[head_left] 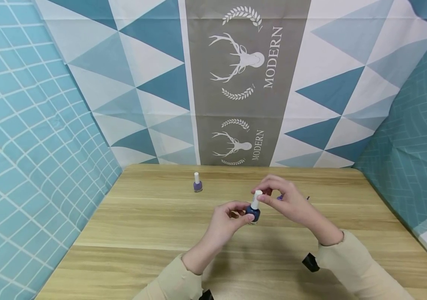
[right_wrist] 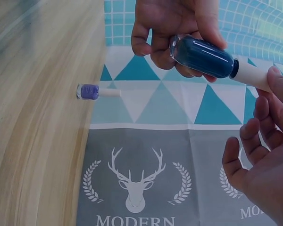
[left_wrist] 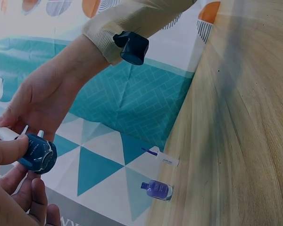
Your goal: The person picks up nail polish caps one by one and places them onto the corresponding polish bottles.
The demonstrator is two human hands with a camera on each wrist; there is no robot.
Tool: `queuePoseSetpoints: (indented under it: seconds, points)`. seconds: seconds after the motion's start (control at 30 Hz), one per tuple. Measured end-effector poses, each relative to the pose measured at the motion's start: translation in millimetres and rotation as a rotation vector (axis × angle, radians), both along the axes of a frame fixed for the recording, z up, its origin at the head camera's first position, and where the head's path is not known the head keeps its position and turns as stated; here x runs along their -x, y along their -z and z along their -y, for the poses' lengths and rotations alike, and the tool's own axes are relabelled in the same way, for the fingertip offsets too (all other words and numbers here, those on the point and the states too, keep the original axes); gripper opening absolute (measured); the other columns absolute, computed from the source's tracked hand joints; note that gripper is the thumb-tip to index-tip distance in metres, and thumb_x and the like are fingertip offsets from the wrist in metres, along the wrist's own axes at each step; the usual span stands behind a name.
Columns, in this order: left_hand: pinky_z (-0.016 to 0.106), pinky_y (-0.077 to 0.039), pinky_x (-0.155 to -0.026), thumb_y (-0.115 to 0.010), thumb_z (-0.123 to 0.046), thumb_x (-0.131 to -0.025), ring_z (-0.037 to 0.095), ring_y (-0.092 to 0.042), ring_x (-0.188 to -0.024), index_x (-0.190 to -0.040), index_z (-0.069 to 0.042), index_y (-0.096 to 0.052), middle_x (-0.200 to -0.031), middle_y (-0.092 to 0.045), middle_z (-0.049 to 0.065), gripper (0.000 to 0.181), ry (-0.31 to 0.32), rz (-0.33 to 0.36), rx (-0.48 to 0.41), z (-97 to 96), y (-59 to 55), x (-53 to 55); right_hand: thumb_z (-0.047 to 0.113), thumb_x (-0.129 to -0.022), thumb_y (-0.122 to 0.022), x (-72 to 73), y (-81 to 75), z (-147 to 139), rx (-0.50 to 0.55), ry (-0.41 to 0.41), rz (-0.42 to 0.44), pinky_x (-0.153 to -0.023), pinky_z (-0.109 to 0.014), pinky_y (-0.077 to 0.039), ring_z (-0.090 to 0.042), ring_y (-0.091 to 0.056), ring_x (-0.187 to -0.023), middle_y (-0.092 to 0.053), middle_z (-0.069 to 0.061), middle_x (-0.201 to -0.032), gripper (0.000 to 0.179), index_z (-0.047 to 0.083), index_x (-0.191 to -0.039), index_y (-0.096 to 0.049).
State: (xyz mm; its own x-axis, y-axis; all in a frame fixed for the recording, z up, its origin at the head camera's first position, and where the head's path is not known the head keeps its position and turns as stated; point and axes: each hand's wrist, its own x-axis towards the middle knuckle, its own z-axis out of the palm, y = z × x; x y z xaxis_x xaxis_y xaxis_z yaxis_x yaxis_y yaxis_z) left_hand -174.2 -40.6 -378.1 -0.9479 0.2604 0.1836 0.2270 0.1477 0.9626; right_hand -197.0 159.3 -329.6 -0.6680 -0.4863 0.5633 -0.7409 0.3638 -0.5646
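Note:
My left hand [head_left: 225, 220] holds a dark blue-teal nail polish bottle [right_wrist: 205, 56] above the table, thumb on one side and fingers on the other. The thumb and fingers of my right hand [head_left: 287, 201] pinch its long white cap [right_wrist: 251, 75]. Cap and bottle are in line, with a dark neck showing between them. In the left wrist view, an uncapped purple nail polish bottle [left_wrist: 158, 189] stands on the table. Beside it a white cap [left_wrist: 168, 158] stands on end with its purple-coated brush [left_wrist: 149, 151] pointing up. My right hand mostly hides both in the head view.
A capped purple nail polish bottle [head_left: 197, 186] stands toward the back of the wooden table [head_left: 142, 233], left of my hands. Patterned cloth [head_left: 161, 83] hangs behind the table, with blue checked cloth [head_left: 22, 146] on the left and teal cloth [head_left: 416, 133] on the right.

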Motion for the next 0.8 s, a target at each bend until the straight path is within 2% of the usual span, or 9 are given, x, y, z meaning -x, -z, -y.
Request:
queuePoseSetpoints:
  seconds: [0.33, 0.53, 0.7, 0.8]
  points:
    - [0.03, -0.043, -0.079, -0.076, -0.023, -0.08, 0.014, -0.057, -0.089, -0.102, -0.013, -0.072, -0.093, -0.069, -0.001, 0.025, -0.01, -0.006, 0.002, -2.0, -0.7, 0.3, 0.004, -0.076, -0.076, -2.9, -1.8, 6.7, 0.011, 0.107, 0.02, -0.063, -0.023, -0.041, -0.008, -0.048, -0.075, -0.056, 0.006, -0.086, 0.022, 0.018, -0.089, -0.065]
    - [0.029, -0.043, -0.078, -0.078, -0.022, -0.078, 0.015, -0.057, -0.088, -0.099, -0.014, -0.072, -0.092, -0.069, 0.0, 0.023, -0.018, -0.02, 0.007, -3.3, -0.8, -0.5, -0.002, -0.073, -0.076, -9.2, -10.5, 14.6, 0.032, 0.117, 0.048, -0.065, -0.023, -0.041, -0.012, -0.048, -0.072, -0.055, 0.003, -0.081, 0.022, 0.012, -0.082, -0.062]
    - [0.029, -0.042, -0.078, -0.078, -0.023, -0.078, 0.016, -0.057, -0.087, -0.098, -0.015, -0.073, -0.091, -0.069, -0.001, 0.023, -0.021, -0.03, 0.017, -3.9, 0.4, -0.4, 0.006, -0.076, -0.077, -2.5, -1.5, 10.7, 0.022, 0.117, 0.066, -0.066, -0.024, -0.042, -0.015, -0.05, -0.073, -0.056, 0.006, -0.083, 0.022, 0.018, -0.085, -0.061]
    - [0.029, -0.043, -0.078, -0.077, -0.023, -0.079, 0.016, -0.057, -0.087, -0.099, -0.014, -0.072, -0.092, -0.069, -0.001, 0.023, -0.017, -0.035, 0.023, -3.4, 1.2, -0.2, 0.01, -0.083, -0.071, 1.8, 4.0, 5.6, 0.003, 0.076, 0.079, -0.068, -0.024, -0.044, -0.012, -0.052, -0.077, -0.059, 0.008, -0.09, 0.018, 0.02, -0.098, -0.065]
